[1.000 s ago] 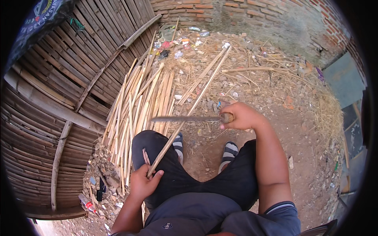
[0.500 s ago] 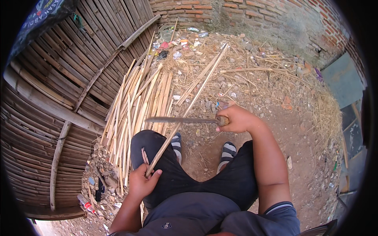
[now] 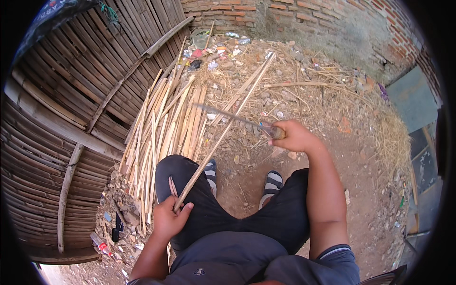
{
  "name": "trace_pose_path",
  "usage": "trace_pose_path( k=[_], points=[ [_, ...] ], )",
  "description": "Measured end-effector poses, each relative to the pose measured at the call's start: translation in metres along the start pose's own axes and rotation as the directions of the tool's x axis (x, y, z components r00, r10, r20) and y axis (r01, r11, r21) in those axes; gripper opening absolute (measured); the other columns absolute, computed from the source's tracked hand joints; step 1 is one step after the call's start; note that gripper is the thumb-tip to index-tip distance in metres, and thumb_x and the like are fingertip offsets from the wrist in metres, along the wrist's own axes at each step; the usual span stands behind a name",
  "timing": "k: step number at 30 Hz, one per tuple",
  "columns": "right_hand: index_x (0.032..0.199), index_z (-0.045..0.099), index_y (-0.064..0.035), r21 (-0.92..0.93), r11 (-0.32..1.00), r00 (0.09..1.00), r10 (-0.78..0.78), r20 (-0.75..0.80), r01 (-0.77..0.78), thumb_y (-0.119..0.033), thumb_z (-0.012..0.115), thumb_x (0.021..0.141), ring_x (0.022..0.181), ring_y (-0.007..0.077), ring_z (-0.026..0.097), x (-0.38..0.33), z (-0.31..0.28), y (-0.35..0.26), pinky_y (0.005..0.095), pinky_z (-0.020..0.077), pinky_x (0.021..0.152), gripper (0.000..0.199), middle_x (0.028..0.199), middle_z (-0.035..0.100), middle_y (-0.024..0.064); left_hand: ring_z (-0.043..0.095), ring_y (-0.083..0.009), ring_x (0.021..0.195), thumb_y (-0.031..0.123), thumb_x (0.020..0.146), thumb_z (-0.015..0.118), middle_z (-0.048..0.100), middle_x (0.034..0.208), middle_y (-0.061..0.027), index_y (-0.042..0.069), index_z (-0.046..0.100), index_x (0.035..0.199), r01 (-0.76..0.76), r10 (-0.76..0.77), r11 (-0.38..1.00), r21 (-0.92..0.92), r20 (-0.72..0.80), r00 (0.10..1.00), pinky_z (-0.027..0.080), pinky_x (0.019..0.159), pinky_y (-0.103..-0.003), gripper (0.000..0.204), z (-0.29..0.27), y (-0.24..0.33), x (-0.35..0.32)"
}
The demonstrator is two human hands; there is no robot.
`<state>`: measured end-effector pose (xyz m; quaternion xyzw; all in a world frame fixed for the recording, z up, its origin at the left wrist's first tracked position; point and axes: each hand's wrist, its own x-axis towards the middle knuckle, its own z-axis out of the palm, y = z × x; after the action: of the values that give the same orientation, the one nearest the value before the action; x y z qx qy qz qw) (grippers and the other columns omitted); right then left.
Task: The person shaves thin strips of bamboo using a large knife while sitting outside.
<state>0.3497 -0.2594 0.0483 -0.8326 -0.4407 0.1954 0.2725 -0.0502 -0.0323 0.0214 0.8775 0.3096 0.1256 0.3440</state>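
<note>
My left hand [image 3: 172, 216] is closed round the near end of a long split bamboo strip [image 3: 223, 134], beside my left knee. The strip slants away to the far right across the ground. In my right hand [image 3: 292, 137] is the wooden handle of a machete [image 3: 237, 118]. Its long thin blade points to the far left, slightly blurred, and crosses over the strip in the picture; whether it touches I cannot tell. A pile of split bamboo strips [image 3: 164, 128] lies to the left, past my left knee.
A bamboo slat wall [image 3: 95, 57] rises on the left, a brick wall [image 3: 304, 28] at the back. Straw, stones and litter cover the ground ahead. Grey panels [image 3: 414, 97] lean at the right. A plastic bottle [image 3: 100, 244] lies at lower left.
The machete has swung, its tip going away from me and a little right; my right hand has shifted slightly right. My left hand still holds the strip in nearly the same place.
</note>
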Motion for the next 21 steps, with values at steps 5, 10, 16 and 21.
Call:
trace_pose_path(
  k=[5, 10, 16, 21],
  points=[
    [0.103, 0.074, -0.009, -0.124, 0.974, 0.978, -0.175, 0.112, 0.188, -0.036, 0.086, 0.082, 0.092, 0.0339, 0.071, 0.002, 0.012, -0.022, 0.0466, 0.0537, 0.087, 0.036, 0.085, 0.071, 0.0159, 0.049, -0.0067, 0.054, 0.022, 0.09, 0.085, 0.054, 0.058, 0.0008, 0.005, 0.062, 0.081, 0.006, -0.007, 1.0, -0.015, -0.007, 1.0, 0.042, 0.051, -0.028, 0.031, 0.001, -0.006, -0.002],
    [0.105, 0.075, -0.0064, 0.058, 0.998, 0.995, 0.039, -0.096, -0.034, -0.028, 0.085, 0.082, 0.085, 0.0287, 0.071, 0.009, -0.008, 0.019, 0.0426, 0.0545, 0.081, 0.033, 0.087, 0.073, 0.0151, 0.049, -0.007, 0.054, 0.022, 0.091, 0.085, 0.054, 0.058, 0.0005, 0.005, 0.062, 0.08, -0.015, 0.015, 1.0, -0.004, -0.022, 1.0, 0.042, 0.051, -0.028, 0.031, 0.0, -0.003, -0.002],
    [0.111, 0.074, -0.0027, 0.084, 0.993, 0.963, 0.099, -0.249, -0.08, -0.025, 0.086, 0.081, 0.086, 0.0299, 0.073, -0.002, -0.01, 0.024, 0.042, 0.055, 0.082, 0.039, 0.089, 0.075, 0.0175, 0.049, -0.0073, 0.053, 0.023, 0.09, 0.085, 0.054, 0.057, 0.0005, 0.005, 0.062, 0.08, 0.002, -0.002, 1.0, 0.005, 0.025, 1.0, 0.042, 0.051, -0.03, 0.031, -0.003, 0.002, 0.003],
    [0.107, 0.075, -0.0069, -0.103, 0.988, 0.992, -0.112, 0.064, 0.118, -0.032, 0.087, 0.08, 0.088, 0.0417, 0.07, 0.002, 0.013, -0.025, 0.046, 0.055, 0.08, 0.039, 0.092, 0.074, 0.0187, 0.06, -0.0184, 0.05, 0.031, 0.088, 0.087, 0.059, 0.057, -0.0058, 0.006, 0.065, 0.078, 0.058, -0.058, 0.998, 0.006, 0.005, 0.998, 0.048, 0.052, -0.034, 0.035, -0.002, -0.004, 0.002]
  ],
)
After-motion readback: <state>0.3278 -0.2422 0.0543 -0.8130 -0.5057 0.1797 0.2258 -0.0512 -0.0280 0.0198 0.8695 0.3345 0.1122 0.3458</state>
